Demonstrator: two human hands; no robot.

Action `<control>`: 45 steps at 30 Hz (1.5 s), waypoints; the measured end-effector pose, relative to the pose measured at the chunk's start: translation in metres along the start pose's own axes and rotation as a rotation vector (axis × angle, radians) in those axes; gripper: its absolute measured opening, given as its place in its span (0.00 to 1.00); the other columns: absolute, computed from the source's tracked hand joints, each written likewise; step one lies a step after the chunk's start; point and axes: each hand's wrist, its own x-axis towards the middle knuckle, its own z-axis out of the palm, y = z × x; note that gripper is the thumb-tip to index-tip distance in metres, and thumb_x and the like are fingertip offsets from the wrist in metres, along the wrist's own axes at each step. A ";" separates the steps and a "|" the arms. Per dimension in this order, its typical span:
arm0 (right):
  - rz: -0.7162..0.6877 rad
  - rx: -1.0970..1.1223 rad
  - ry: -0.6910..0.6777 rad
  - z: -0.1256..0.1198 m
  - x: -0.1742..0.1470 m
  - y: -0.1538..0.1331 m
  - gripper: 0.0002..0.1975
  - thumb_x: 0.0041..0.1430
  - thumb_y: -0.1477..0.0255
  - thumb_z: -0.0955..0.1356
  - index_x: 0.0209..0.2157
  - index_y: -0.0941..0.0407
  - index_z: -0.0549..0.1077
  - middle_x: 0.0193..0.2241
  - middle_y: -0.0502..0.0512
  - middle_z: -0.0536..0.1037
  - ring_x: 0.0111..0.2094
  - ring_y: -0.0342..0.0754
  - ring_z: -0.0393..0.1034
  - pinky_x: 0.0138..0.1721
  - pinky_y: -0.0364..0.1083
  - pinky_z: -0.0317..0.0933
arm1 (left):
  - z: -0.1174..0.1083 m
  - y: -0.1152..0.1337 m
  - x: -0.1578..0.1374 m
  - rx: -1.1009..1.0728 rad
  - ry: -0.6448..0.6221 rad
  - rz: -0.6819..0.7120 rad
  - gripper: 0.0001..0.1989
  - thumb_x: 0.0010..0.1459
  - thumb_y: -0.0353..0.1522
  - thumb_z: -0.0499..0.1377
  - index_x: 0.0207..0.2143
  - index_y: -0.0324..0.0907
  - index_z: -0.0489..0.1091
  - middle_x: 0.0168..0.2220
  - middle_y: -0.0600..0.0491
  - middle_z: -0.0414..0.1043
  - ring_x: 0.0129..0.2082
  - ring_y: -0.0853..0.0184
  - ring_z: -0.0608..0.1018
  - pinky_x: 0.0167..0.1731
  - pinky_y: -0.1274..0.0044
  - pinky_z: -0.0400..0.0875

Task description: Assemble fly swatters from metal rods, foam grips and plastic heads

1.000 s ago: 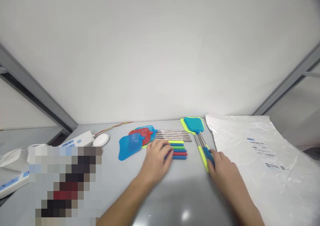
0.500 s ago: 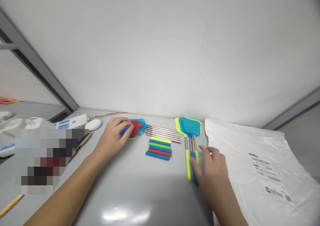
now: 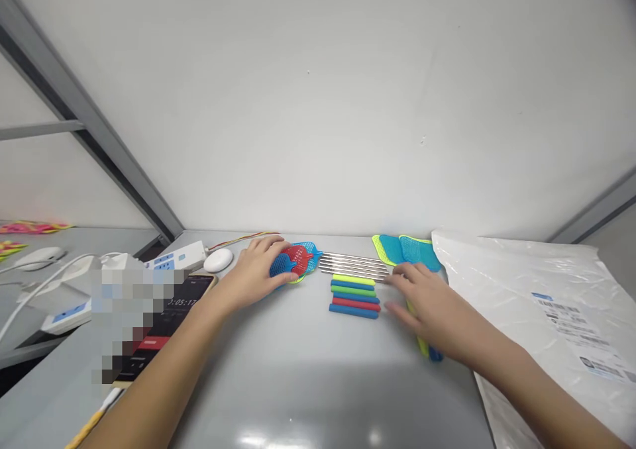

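My left hand (image 3: 258, 270) rests over the left end of a stack of loose fly swatter heads, its thumb and fingers apart. A red head (image 3: 299, 261) and a blue head (image 3: 284, 264) show beside the fingers. My right hand (image 3: 422, 303) is open at the right ends of several metal rods (image 3: 348, 261), its fingertips close to them. Below the rods several coloured handle grips (image 3: 354, 311) lie in a row: yellow, blue, green and red. Assembled fly swatters (image 3: 420, 251) lie partly hidden under my right hand and wrist.
A white plastic mailing bag (image 3: 517, 270) with a label covers the right side of the table. On the left are a phone (image 3: 181, 303) showing a timer, a power strip (image 3: 179, 257), a round white object (image 3: 218, 259) and cables. A pale wall stands behind.
The view has turned left, so the things sit further right in the picture. My right hand has moved from beside the swatter handles toward the rod ends. My left hand stays at the loose heads.
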 end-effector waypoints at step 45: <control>0.206 0.031 0.109 0.036 0.019 0.032 0.16 0.67 0.63 0.56 0.37 0.54 0.71 0.34 0.54 0.75 0.35 0.48 0.68 0.41 0.48 0.52 | 0.016 -0.023 -0.021 0.011 -0.110 -0.130 0.40 0.49 0.50 0.60 0.63 0.54 0.53 0.63 0.48 0.56 0.60 0.47 0.61 0.55 0.57 0.54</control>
